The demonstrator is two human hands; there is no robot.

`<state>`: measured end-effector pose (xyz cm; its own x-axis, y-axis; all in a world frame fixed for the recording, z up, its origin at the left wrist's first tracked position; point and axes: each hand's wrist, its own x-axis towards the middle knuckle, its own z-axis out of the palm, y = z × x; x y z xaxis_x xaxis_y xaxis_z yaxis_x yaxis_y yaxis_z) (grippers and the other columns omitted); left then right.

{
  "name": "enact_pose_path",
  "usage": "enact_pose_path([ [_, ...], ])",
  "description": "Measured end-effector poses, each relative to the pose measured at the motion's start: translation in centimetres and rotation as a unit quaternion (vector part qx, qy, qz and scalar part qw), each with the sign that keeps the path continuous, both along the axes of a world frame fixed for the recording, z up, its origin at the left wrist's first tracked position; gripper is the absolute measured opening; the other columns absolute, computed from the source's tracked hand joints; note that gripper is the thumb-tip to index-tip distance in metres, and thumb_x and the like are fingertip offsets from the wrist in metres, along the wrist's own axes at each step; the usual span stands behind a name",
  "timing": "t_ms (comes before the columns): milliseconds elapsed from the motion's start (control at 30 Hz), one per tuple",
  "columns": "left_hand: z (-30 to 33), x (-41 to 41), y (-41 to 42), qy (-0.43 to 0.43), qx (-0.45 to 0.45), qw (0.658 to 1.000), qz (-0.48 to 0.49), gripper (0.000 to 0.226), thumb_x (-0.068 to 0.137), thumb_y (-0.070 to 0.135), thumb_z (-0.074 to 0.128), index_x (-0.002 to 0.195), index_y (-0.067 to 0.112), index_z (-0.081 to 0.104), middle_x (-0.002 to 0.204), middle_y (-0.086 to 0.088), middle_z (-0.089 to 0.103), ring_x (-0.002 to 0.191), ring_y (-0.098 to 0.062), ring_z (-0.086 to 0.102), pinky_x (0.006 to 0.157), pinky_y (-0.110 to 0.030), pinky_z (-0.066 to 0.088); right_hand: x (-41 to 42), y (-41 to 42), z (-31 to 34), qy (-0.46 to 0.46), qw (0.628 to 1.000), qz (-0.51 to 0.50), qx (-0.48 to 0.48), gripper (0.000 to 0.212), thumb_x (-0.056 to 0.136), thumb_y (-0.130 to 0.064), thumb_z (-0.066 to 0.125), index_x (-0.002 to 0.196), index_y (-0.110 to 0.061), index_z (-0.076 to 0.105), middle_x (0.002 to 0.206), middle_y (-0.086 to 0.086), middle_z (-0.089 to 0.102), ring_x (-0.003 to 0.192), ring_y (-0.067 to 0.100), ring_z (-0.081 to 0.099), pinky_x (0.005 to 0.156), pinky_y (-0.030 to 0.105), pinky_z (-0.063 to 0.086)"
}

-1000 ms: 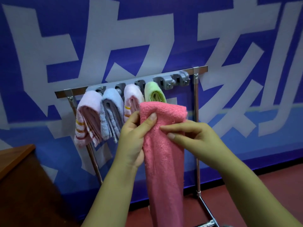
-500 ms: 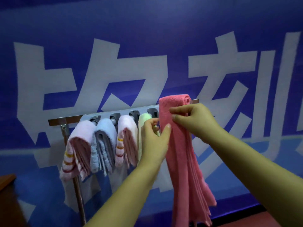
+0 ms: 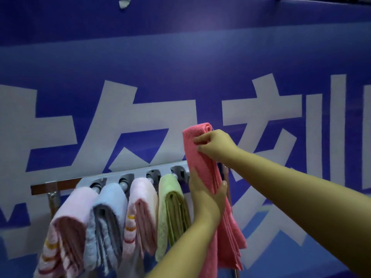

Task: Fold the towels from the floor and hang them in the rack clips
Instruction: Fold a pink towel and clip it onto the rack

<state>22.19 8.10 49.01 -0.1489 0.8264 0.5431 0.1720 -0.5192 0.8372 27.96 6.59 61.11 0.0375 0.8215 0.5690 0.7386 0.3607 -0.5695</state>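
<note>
Head view: right hand (image 3: 215, 146) pinches the folded top of a pink towel (image 3: 202, 157), fingers curled into the cloth, lifting the fold above the rack (image 3: 140, 173) — likely to bring it down into a clip. Left hand (image 3: 206, 194) grips the towel lower down, thumb on the far side, steadying the hanging layers so the fold stays together. The towel is in the air just right of a green towel (image 3: 170, 209), in front of the next grey clip (image 3: 179, 173). Three more folded towels — pale pink, blue, striped pink — hang from clips further left, against a blue banner (image 3: 180, 57).
</note>
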Motion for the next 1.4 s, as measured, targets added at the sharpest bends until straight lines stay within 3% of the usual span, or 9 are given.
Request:
enact_pose_path([
  [133,0.4,-0.3,-0.1,0.026,-0.014,0.999,0.038,0.097,0.076,0.026,0.073,0.148,0.006,0.012,0.152,-0.014,0.024,0.140,-0.026,0.027,0.115,-0.037,0.021,-1.9,1.8,0.6,-0.014,0.999,0.032,-0.003,0.031,0.088,-0.010,0.054,0.115,-0.019,0.067,0.128,0.006,0.060,0.111,0.023,0.057,0.097,0.032,0.047],
  [233,-0.5,-0.7,0.3,0.045,-0.036,0.994,0.094,0.101,0.082,0.033,0.068,0.149,0.008,-0.004,0.158,-0.011,0.002,0.146,-0.023,0.008,0.118,-0.032,0.006,-3.1,2.4,1.0,-0.013,0.998,0.064,-0.003,0.030,0.087,-0.011,0.056,0.114,-0.020,0.068,0.126,0.005,0.061,0.109,0.022,0.057,0.096,0.033,0.048],
  [333,-1.4,-0.7,0.5,0.062,-0.036,0.990,0.122,0.102,0.083,0.037,0.065,0.148,0.007,-0.008,0.158,-0.009,-0.005,0.146,-0.022,0.001,0.117,-0.031,0.002,-3.6,3.0,1.4,-0.015,0.996,0.088,-0.005,0.030,0.086,-0.011,0.059,0.113,-0.020,0.068,0.126,0.004,0.060,0.108,0.022,0.058,0.095,0.034,0.049],
  [633,-0.1,0.1,2.9,0.058,-0.054,0.989,0.124,0.096,0.084,0.030,0.066,0.147,0.003,-0.001,0.157,-0.014,0.005,0.145,-0.025,0.010,0.113,-0.023,0.002,-3.7,5.8,1.4,0.023,0.995,0.099,0.007,0.030,0.088,-0.009,0.058,0.114,-0.020,0.067,0.131,0.005,0.057,0.111,0.023,0.056,0.096,0.033,0.048],
  [867,1.3,0.3,5.4,0.117,-0.064,0.982,0.130,0.080,0.078,0.018,0.066,0.143,0.001,0.023,0.144,-0.019,0.035,0.134,-0.030,0.036,0.111,-0.030,0.025,-0.1,7.5,0.8,0.103,0.994,0.022,0.030,0.033,0.087,-0.008,0.058,0.117,-0.020,0.066,0.132,0.004,0.058,0.115,0.022,0.056,0.099,0.034,0.045],
  [1000,0.9,0.6,5.2,0.196,-0.069,0.966,0.151,0.092,0.085,0.027,0.064,0.148,0.006,0.001,0.151,-0.016,0.017,0.140,-0.029,0.021,0.113,-0.032,0.018,1.3,7.5,0.1,0.192,0.981,0.037,0.004,0.031,0.088,-0.010,0.060,0.117,-0.019,0.065,0.133,0.006,0.055,0.108,0.023,0.058,0.094,0.038,0.051],
  [1133,1.1,1.0,5.4,0.238,-0.068,0.946,0.211,0.086,0.083,0.028,0.065,0.146,0.009,0.010,0.145,-0.015,0.026,0.133,-0.032,0.030,0.110,-0.039,0.030,2.3,7.0,0.3,0.245,0.969,0.027,-0.020,0.028,0.089,-0.007,0.059,0.114,-0.015,0.066,0.125,0.008,0.058,0.105,0.026,0.060,0.089,0.041,0.054],
  [1233,1.6,1.0,5.7,0.314,-0.059,0.915,0.247,0.072,0.083,0.016,0.062,0.142,0.012,0.020,0.138,-0.012,0.035,0.125,-0.031,0.039,0.099,-0.038,0.037,3.7,7.0,0.2,0.300,0.953,0.001,-0.036,0.026,0.087,-0.001,0.056,0.109,-0.011,0.067,0.118,0.012,0.063,0.099,0.028,0.063,0.086,0.040,0.055],
  [1400,2.4,-1.0,5.7,0.412,-0.038,0.890,0.193,0.056,0.081,-0.002,0.053,0.132,0.010,0.033,0.134,-0.012,0.038,0.122,-0.033,0.039,0.093,-0.038,0.038,6.0,6.2,-1.9,0.400,0.913,0.000,-0.078,0.032,0.088,0.003,0.052,0.119,-0.005,0.059,0.120,0.020,0.061,0.066,0.017,0.053,0.065,0.032,0.051],
])
